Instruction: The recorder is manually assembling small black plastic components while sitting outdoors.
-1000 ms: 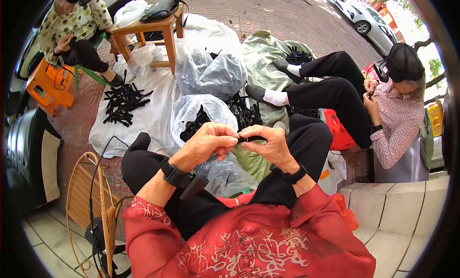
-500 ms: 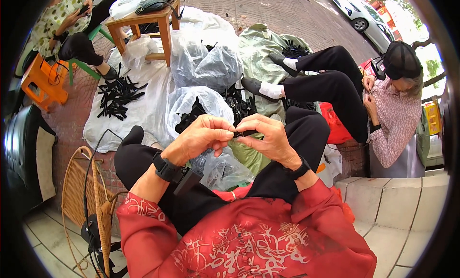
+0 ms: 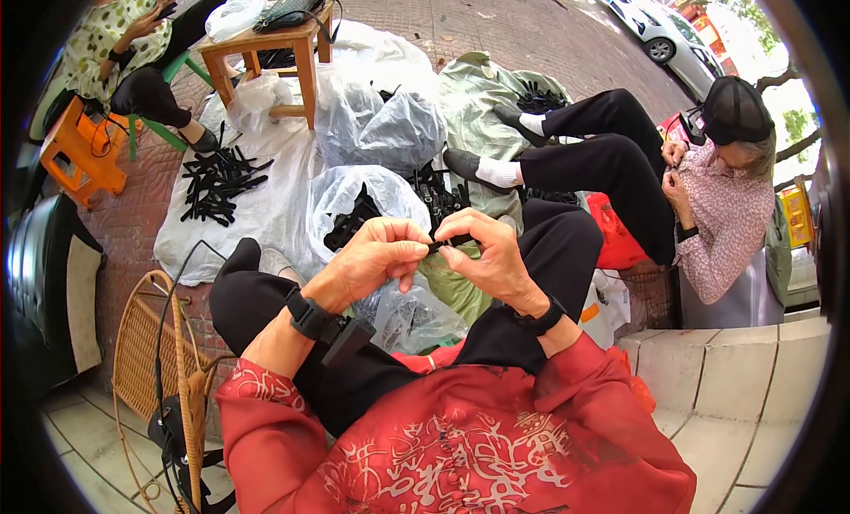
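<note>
My left hand (image 3: pixel 379 255) and my right hand (image 3: pixel 487 257) meet above my lap, each closed in a pinch. Between their fingertips is a small black strip-like piece (image 3: pixel 437 245), mostly covered by the fingers, so its exact kind cannot be made out. Just beyond them stands an open clear plastic bag (image 3: pixel 403 188) with black strip-like pieces (image 3: pixel 352 220) inside. More black pieces (image 3: pixel 434 192) lie beside that bag. A crumpled clear bag (image 3: pixel 414 317) sits below my hands, between my legs.
A pile of black strips (image 3: pixel 221 185) lies on white sheeting (image 3: pixel 288 164). A wooden stool (image 3: pixel 305 67) carries bags. One person sits at the right, hands together (image 3: pixel 676 169); another sits far left by an orange stool (image 3: pixel 87 155). A wicker chair (image 3: pixel 146 363) stands at my left.
My hands stay together on the small black piece, with the right fingers shifting slightly. The view has moved a little. The person at far left has changed hand position.
</note>
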Motion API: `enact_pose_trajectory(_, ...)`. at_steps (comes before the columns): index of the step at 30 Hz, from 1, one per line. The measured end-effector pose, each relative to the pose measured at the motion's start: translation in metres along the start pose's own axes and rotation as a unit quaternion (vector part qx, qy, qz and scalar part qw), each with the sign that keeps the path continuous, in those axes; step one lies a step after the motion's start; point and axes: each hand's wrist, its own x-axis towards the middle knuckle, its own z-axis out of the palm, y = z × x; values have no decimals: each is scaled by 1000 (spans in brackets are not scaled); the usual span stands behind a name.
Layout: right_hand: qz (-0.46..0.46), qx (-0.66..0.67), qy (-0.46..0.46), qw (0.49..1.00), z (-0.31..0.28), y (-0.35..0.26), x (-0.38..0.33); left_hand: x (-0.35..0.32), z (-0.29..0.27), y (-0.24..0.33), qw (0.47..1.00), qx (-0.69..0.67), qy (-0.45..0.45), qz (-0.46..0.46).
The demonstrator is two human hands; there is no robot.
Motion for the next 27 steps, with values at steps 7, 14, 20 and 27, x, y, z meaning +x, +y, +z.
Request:
enact_pose_trajectory(7,59,-38,24,997,7,-2,-1,3,2,1,990,128,28,46)
enact_pose_trajectory(14,167,26,11,985,6,-6,3,1,3,0,995,60,61,50)
enact_pose_trajectory(20,50,-48,34,997,15,4,-2,7,4,-3,956,258,113,77)
enact_pose_trajectory(27,18,-61,1,998,10,9,-7,14,4,-3,866,461,133,140)
